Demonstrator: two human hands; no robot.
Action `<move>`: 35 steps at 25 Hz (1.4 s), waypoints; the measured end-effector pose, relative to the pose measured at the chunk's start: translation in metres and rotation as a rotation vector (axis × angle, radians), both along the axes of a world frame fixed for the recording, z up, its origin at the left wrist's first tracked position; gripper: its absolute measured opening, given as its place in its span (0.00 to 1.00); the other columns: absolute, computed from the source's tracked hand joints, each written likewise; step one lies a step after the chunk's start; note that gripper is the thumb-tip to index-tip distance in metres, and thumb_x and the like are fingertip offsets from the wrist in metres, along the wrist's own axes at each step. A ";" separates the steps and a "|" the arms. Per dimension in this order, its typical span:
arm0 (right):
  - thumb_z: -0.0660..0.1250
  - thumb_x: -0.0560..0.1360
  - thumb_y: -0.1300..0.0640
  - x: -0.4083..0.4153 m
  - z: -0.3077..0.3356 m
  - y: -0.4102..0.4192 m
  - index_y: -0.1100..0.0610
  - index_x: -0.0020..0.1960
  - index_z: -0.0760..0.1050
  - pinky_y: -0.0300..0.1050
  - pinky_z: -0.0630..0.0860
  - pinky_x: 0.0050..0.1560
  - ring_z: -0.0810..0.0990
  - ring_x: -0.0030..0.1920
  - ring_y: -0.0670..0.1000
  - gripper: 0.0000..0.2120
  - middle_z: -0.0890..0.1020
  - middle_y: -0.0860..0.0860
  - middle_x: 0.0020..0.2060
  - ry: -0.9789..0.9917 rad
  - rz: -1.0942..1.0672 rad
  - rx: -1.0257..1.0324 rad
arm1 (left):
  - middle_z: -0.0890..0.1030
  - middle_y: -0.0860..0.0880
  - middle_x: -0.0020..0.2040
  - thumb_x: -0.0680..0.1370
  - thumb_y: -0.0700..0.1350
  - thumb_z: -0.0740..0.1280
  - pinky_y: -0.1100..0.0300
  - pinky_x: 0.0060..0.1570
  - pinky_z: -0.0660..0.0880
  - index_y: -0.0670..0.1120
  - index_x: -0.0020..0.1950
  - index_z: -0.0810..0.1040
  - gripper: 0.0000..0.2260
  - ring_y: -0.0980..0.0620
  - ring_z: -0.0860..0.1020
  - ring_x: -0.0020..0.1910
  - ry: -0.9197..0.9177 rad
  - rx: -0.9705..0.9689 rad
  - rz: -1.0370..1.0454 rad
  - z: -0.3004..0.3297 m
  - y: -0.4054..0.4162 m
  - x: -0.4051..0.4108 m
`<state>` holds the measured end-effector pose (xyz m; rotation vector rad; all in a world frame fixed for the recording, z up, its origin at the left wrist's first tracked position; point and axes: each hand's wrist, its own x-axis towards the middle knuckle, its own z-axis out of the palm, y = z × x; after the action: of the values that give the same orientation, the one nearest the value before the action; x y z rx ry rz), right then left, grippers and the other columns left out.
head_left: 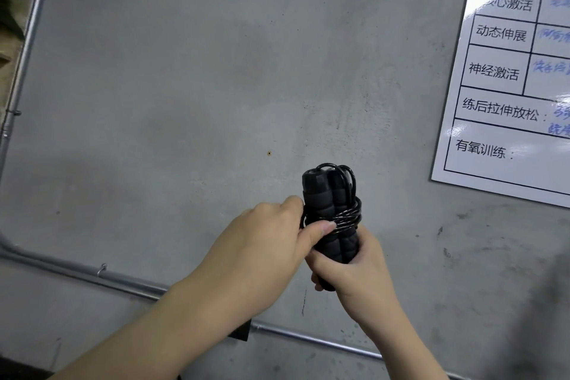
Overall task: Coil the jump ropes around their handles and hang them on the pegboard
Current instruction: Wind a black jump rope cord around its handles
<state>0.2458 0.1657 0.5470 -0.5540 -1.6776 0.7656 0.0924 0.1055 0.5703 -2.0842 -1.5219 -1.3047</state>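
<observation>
Handles [331, 219] of black ribbed foam, two of them, cylindrical, pressed side by side and standing upright near centre frame, before a grey wall [185, 86]. Hard smooth plastic caps on top. Rope [348, 214], a thin glossy black cord, wound in several tight turns round the middle of both handles, catching pale glints; small loops of it arching over the caps and down the right side.

Right hand [354, 268] below, grip closed round the lower ends of the handles, fingers curled about the foam, base of the bundle peeking out under the palm. Left hand [271, 234] coming in from the left, grip narrow: thumb laid flat across the front of the handles just under the coil, its tip touching the cord, fingers curled round behind on the left side and mostly hidden. Bare forearms running down to the near edge.

Wall matte, mottled like trowelled concrete, scuffed and speckled, with one small round hole [269, 153] left of and above the bundle. Metal conduit [92, 274], smooth and tubular, climbing the far left and crossing low behind the arms, held by a small clip. Glossy white chart [505, 108] at upper right, ruled in black boxes with printed Chinese characters and faint blue handwriting, glare on its surface.
</observation>
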 end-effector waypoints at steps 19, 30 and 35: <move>0.69 0.68 0.58 -0.010 0.002 -0.008 0.52 0.36 0.75 0.50 0.59 0.31 0.69 0.29 0.53 0.05 0.71 0.55 0.27 -0.071 0.185 -0.121 | 0.76 0.56 0.29 0.56 0.86 0.58 0.59 0.32 0.71 0.47 0.37 0.76 0.42 0.58 0.72 0.28 -0.355 -0.101 -0.030 0.002 0.013 -0.016; 0.67 0.69 0.56 -0.006 0.006 -0.001 0.60 0.36 0.70 0.43 0.64 0.31 0.66 0.31 0.50 0.09 0.70 0.49 0.27 -0.052 -0.117 0.107 | 0.69 0.54 0.25 0.72 0.73 0.59 0.60 0.28 0.61 0.52 0.41 0.72 0.24 0.55 0.69 0.27 -0.196 -0.025 -0.049 0.001 -0.010 0.007; 0.62 0.73 0.73 -0.021 -0.005 0.001 0.54 0.32 0.64 0.31 0.58 0.26 0.61 0.25 0.43 0.19 0.65 0.44 0.22 -0.129 -0.237 0.174 | 0.68 0.54 0.32 0.68 0.78 0.59 0.62 0.29 0.63 0.53 0.42 0.67 0.28 0.54 0.68 0.30 -0.157 -0.077 0.046 -0.005 -0.017 0.023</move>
<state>0.2245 0.1665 0.5420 -0.6763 -1.7384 0.4156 0.1152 0.0885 0.5653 -2.0205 -1.6998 -1.4449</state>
